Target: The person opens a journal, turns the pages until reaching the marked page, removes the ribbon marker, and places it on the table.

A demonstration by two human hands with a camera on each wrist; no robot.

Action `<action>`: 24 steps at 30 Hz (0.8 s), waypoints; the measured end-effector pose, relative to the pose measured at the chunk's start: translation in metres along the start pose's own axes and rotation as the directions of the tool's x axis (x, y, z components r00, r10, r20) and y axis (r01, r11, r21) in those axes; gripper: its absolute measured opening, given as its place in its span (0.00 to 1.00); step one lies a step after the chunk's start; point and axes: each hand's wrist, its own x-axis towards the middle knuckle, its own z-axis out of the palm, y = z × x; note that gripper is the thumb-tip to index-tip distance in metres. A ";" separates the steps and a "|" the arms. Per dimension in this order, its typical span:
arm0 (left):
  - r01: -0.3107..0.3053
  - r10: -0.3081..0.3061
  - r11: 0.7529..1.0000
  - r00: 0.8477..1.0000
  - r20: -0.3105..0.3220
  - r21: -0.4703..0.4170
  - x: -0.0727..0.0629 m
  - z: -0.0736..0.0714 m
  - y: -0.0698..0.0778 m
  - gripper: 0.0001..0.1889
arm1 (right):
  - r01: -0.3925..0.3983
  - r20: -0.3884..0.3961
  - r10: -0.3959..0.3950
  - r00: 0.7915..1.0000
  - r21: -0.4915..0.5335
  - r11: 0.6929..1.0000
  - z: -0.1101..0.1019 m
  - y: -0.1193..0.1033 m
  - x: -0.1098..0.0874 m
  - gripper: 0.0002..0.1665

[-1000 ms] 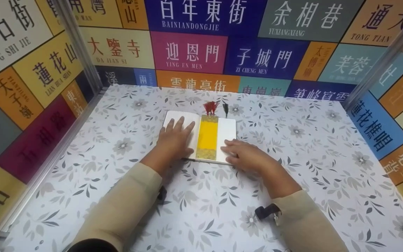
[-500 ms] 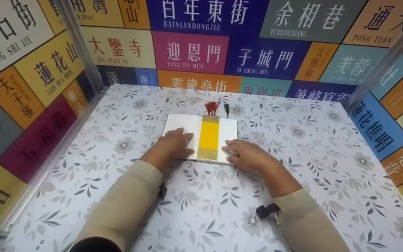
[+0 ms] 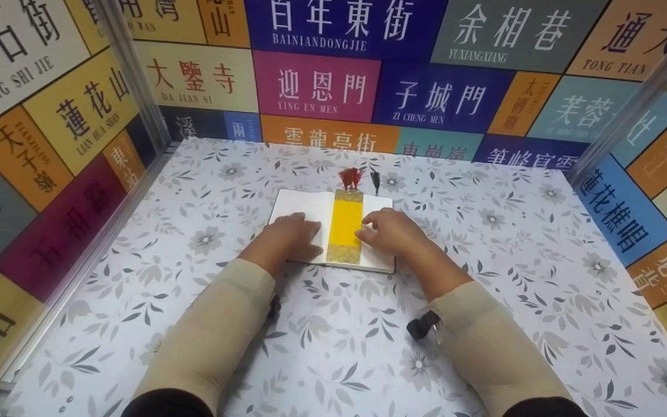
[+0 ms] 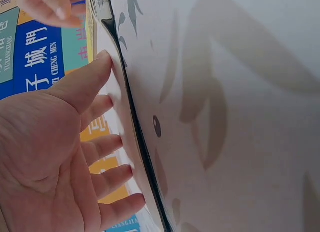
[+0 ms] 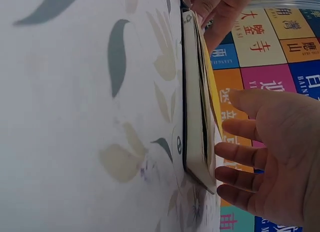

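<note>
Left hand (image 3: 291, 237) and right hand (image 3: 392, 231) are placed at opposite halves of an open notebook (image 3: 301, 202). By the left hand's loosely extended, spread fingers the left page is touched; nothing is gripped. By the right hand's fingertips, relaxed and slightly parted, the right page is touched, with nothing clasped; whether the yellow bookmark (image 3: 345, 223) is also touched cannot be told. That bookmark is laid lengthwise beside the gutter, between the hands and just beside the right one. Beyond the notebook's far edge, red tassels (image 3: 351, 178) and a dark green tassel (image 3: 375, 180) are spread on the flower-patterned tabletop (image 3: 542, 272), which is enclosed by colourful lettered walls (image 3: 319, 84).
</note>
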 end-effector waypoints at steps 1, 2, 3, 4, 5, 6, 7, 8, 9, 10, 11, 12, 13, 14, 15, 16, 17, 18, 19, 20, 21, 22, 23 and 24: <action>0.003 -0.003 1.000 1.000 0.002 0.003 0.000 0.000 0.000 0.42 | -0.020 0.000 0.020 1.000 0.005 1.000 0.000 -0.002 0.003 0.34; 0.005 -0.005 1.000 1.000 0.003 0.001 0.000 -0.001 0.001 0.42 | -0.036 0.002 0.036 0.999 0.008 0.999 0.000 -0.005 0.006 0.35; 0.005 -0.005 1.000 1.000 0.003 0.009 0.000 -0.001 0.001 0.42 | -0.053 0.001 0.053 0.999 0.017 0.998 0.000 -0.008 0.009 0.37; 0.005 -0.005 1.000 1.000 0.003 0.011 0.000 -0.001 0.001 0.42 | -0.073 0.000 0.073 0.997 0.028 0.997 0.000 -0.011 0.011 0.38; -0.001 0.001 1.000 1.000 0.003 0.025 0.000 -0.001 0.001 0.41 | -0.093 -0.002 0.093 0.996 0.034 0.995 0.001 -0.014 0.013 0.40; -0.009 0.009 0.999 1.000 0.000 0.038 0.001 0.000 0.000 0.41 | -0.113 -0.004 0.114 0.994 0.042 0.993 0.001 -0.017 0.015 0.42; -0.015 0.015 0.999 1.000 -0.002 0.046 0.001 0.000 0.000 0.41 | -0.132 -0.004 0.132 0.991 0.050 0.990 0.001 -0.020 0.017 0.44; -0.023 0.023 0.998 1.000 -0.004 0.060 0.001 0.000 0.000 0.41 | -0.151 -0.005 0.151 0.988 0.057 0.987 0.002 -0.023 0.019 0.46; -0.033 0.033 0.996 0.999 -0.007 0.079 0.001 0.000 0.000 0.41 | -0.165 -0.007 0.166 0.986 0.059 0.985 0.002 -0.026 0.021 0.48; -0.039 0.040 0.995 0.999 -0.011 0.089 0.002 0.000 0.000 0.41 | -0.176 -0.005 0.177 0.984 0.058 0.983 0.003 -0.028 0.022 0.49; -0.045 0.047 0.994 0.999 -0.013 0.100 0.002 0.000 0.000 0.41 | -0.180 -0.004 0.180 0.984 0.050 0.982 0.004 -0.031 0.024 0.50; -0.047 0.048 0.994 0.999 -0.015 0.096 0.002 0.000 -0.001 0.41 | -0.180 -0.004 0.180 0.984 0.044 0.983 0.005 -0.033 0.025 0.51; -0.047 0.049 0.994 0.999 -0.016 0.097 0.002 0.000 -0.001 0.40 | -0.178 -0.003 0.179 0.984 0.036 0.983 0.006 -0.035 0.026 0.52; -0.049 0.051 0.994 0.999 -0.019 0.094 0.002 0.001 -0.001 0.40 | -0.178 -0.003 0.179 0.984 0.027 0.984 0.008 -0.037 0.027 0.52; -0.049 0.051 0.995 0.998 -0.022 0.088 0.002 0.001 -0.001 0.40 | -0.172 -0.004 0.172 0.985 0.016 0.985 0.010 -0.039 0.028 0.52; -0.050 0.052 0.996 0.998 -0.024 0.079 0.001 0.001 -0.001 0.40 | -0.168 -0.005 0.168 0.986 0.010 0.986 0.011 -0.040 0.029 0.51; -0.055 0.057 0.996 0.998 -0.027 0.076 0.001 0.001 -0.001 0.40 | -0.161 -0.008 0.161 0.987 0.001 0.987 0.013 -0.041 0.029 0.51; -0.062 0.065 0.995 0.997 -0.031 0.076 0.001 0.001 -0.002 0.40 | -0.152 -0.011 0.152 0.988 -0.007 0.988 0.015 -0.042 0.030 0.50; -0.071 0.074 0.994 0.997 -0.037 0.079 0.001 0.002 -0.003 0.40 | -0.142 -0.012 0.142 0.990 -0.017 0.990 0.017 -0.042 0.031 0.49; -0.089 0.094 0.992 0.995 -0.046 0.094 0.002 0.002 -0.004 0.39 | -0.124 -0.016 0.124 0.992 -0.032 0.992 0.018 -0.042 0.031 0.48; -0.108 0.115 0.987 0.992 -0.056 0.115 0.003 0.003 -0.006 0.39 | -0.106 -0.019 0.105 0.994 -0.050 0.993 0.020 -0.042 0.032 0.47; -0.125 0.134 0.984 0.989 -0.064 0.130 0.003 0.004 -0.007 0.39 | -0.095 -0.020 0.094 0.995 -0.060 0.994 0.021 -0.041 0.032 0.46; -0.140 0.152 0.979 0.986 -0.073 0.145 0.004 0.004 -0.009 0.40 | -0.083 -0.021 0.081 0.996 -0.070 0.994 0.022 -0.039 0.032 0.45; -0.155 0.169 0.975 0.982 -0.081 0.159 0.005 0.005 -0.011 0.40 | -0.076 -0.018 0.075 0.997 -0.078 0.994 0.023 -0.038 0.032 0.44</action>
